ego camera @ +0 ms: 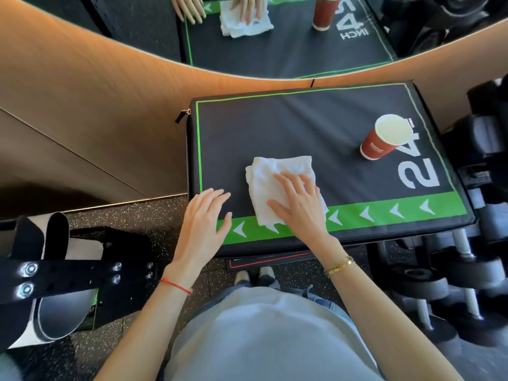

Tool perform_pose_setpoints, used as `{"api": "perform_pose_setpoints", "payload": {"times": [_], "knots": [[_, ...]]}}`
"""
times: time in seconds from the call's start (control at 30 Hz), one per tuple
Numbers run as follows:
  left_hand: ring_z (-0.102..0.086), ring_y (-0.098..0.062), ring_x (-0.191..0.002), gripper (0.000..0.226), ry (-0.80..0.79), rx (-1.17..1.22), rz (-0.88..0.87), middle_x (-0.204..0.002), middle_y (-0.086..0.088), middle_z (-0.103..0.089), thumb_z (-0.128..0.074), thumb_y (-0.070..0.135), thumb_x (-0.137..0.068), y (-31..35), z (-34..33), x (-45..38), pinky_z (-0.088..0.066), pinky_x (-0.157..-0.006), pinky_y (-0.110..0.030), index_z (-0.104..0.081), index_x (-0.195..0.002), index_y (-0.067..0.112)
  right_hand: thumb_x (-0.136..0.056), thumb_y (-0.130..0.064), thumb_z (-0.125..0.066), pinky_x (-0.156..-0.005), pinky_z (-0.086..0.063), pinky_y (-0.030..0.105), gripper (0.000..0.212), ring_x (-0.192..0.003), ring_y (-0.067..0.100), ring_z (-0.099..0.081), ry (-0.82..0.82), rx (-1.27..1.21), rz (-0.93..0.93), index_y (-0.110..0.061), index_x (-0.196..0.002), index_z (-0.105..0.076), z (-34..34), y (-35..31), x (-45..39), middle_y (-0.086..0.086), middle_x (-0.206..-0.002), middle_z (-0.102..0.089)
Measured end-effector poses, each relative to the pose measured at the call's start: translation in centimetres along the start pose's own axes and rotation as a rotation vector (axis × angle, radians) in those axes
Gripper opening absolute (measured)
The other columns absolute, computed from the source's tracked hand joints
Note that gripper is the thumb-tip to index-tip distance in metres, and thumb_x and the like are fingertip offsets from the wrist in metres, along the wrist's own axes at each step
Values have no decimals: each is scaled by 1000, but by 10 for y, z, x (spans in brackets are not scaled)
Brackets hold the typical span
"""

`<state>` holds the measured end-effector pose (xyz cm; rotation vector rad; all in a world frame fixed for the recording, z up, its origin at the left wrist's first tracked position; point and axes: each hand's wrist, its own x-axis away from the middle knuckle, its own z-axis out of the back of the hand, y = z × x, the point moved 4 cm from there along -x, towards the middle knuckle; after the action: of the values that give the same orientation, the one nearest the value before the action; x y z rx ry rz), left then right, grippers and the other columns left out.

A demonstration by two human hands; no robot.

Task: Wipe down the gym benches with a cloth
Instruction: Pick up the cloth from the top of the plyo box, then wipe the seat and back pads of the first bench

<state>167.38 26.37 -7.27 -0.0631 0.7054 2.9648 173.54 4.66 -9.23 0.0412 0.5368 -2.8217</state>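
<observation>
The white cloth (277, 185) lies folded on the black padded box top (302, 127), its long axis running from the near green edge band away toward the far side, tilted slightly left. The right hand (298, 204) presses flat on the cloth's near-right portion, fingers straight and spread, pointing up and to the left; most of the cloth shows beyond and left of the fingertips. The left hand (203, 224) rests flat on the pad's near-left corner, just left of the cloth and not touching it, fingers straight and close together.

Well to the right of the right hand and farther away, a red paper cup (384, 137) stands upright (partly covering the printed "24").

The pad carries a thin green border and a green arrow band (384, 213) along its near edge. Beyond it a wood-toned wall (96, 92) holds a mirror (288, 37) reflecting hands, cloth and cup. Dumbbells (453, 270) sit to the right; speckled black flooring (132, 213) lies below the left hand.
</observation>
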Motion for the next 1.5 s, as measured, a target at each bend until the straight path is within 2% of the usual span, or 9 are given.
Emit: {"api": "perform_pose_setpoints", "payload": {"times": [0.17,0.33,0.43,0.57,0.77,1.13,1.23,1.4,1.5], "knots": [[-44,-22,-137,41,-24,28,-43,-138,-3,-57,-59,21,-96,7,2,-2,-32,-118,-40,-57,-136,12,-94,-29,-59,-73,-51,46,39,-96,26,-46,42,-84,-16,-21,-132,-55,4,-5,14,-4,-122,-60],[-45,-20,-136,41,-24,44,-131,-137,-2,-58,-59,22,-96,18,8,-2,-31,-117,-36,-58,-135,11,-97,-26,-57,-88,-43,42,38,-101,26,-42,105,-193,-76,-19,-134,-55,23,-1,46,1,-121,-60],[-46,-20,-135,40,-40,53,-213,-137,-2,-58,-59,23,-96,24,9,2,-31,-117,-37,-58,-135,12,-97,-32,-54,-89,-40,37,38,-101,25,-43,189,-165,-128,-20,-133,-56,39,-4,75,1,-120,-58],[-48,-19,-132,38,-73,71,-357,-134,0,-59,-60,21,-96,28,14,14,-31,-116,-34,-59,-134,14,-97,-25,-61,-93,-39,35,36,-99,23,-42,306,-131,-227,-17,-132,-58,46,-17,127,1,-119,-58],[-54,-19,-127,34,-179,102,-581,-132,0,-61,-59,19,-97,30,26,49,-38,-112,-37,-61,-130,14,-95,-21,-65,-92,-39,30,36,-99,18,-41,453,-113,-479,-15,-130,-60,38,-69,227,2,-115,-60],[-55,-17,-123,33,-422,146,-1000,-128,1,-63,-58,21,-97,67,28,175,-37,-107,-33,-60,-131,17,-93,-23,-67,-89,-43,32,36,-99,18,-43,662,-19,-961,-15,-127,-62,20,-192,437,2,-114,-62],[-57,-19,-121,34,-472,147,-1072,-127,-1,-64,-59,21,-96,79,22,209,-41,-107,-37,-60,-130,16,-93,-23,-66,-88,-44,33,35,-98,17,-42,696,-11,-1042,-15,-127,-62,12,-216,483,1,-114,-62],[-58,-17,-120,33,-545,192,-1237,-126,0,-65,-60,20,-96,110,11,304,-38,-107,-29,-62,-129,16,-93,-22,-67,-89,-43,34,35,-99,21,-45,771,29,-1209,-15,-127,-62,-5,-262,584,2,-114,-62],[-58,-18,-119,33,-590,225,-1296,-126,-1,-65,-59,20,-97,126,4,371,-42,-106,-34,-61,-130,15,-93,-22,-67,-91,-42,33,36,-100,21,-46,799,37,-1263,-16,-128,-61,-10,-287,651,2,-114,-62]]}}
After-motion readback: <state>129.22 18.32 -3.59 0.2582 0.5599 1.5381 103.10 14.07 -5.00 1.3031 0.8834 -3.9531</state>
